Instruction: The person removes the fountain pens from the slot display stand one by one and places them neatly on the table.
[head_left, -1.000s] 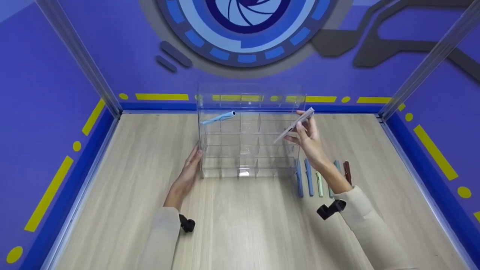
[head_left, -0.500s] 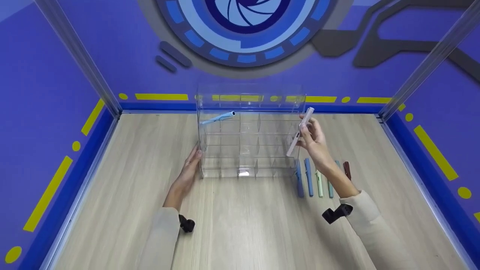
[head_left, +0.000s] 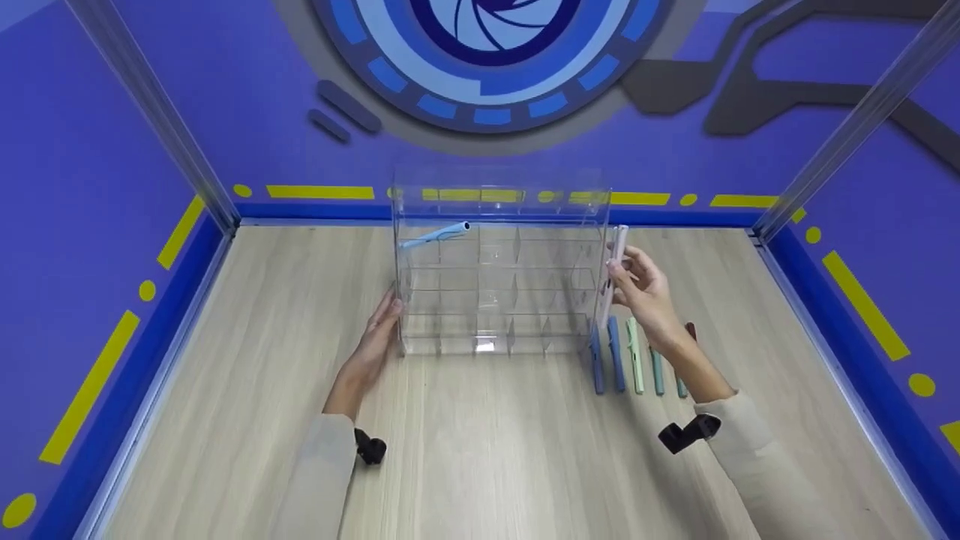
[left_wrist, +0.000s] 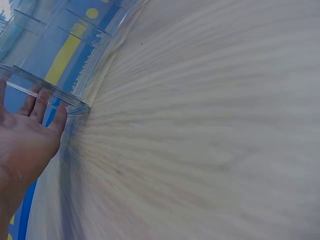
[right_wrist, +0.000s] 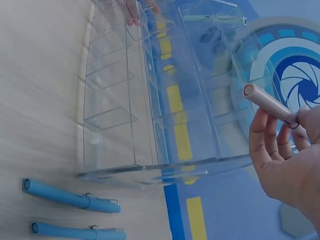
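Note:
A clear acrylic organizer (head_left: 495,315) with several compartments stands upright at the table's back. One light blue pen (head_left: 435,235) lies slanted in its upper left part. My left hand (head_left: 373,341) rests against the organizer's left side; in the left wrist view its extended fingers (left_wrist: 59,120) touch the clear edge. Just outside the right side, my right hand (head_left: 646,296) pinches a pale pinkish pen (head_left: 620,238) between thumb and fingers. The pen is nearly upright in the head view. Its round end (right_wrist: 248,90) faces the right wrist camera.
Several pens lie side by side right of the organizer: a dark blue pen (head_left: 598,364), a blue pen (head_left: 616,356), a light green pen (head_left: 635,356), a teal pen (head_left: 658,375) and others partly under my right forearm. Blue printed walls (head_left: 495,150) enclose the wooden table (head_left: 480,450).
My right hand has moved right and slightly toward me, out from before the organizer, turning the pale pen from slanted to nearly upright. My left hand and the light blue pen have stayed put.

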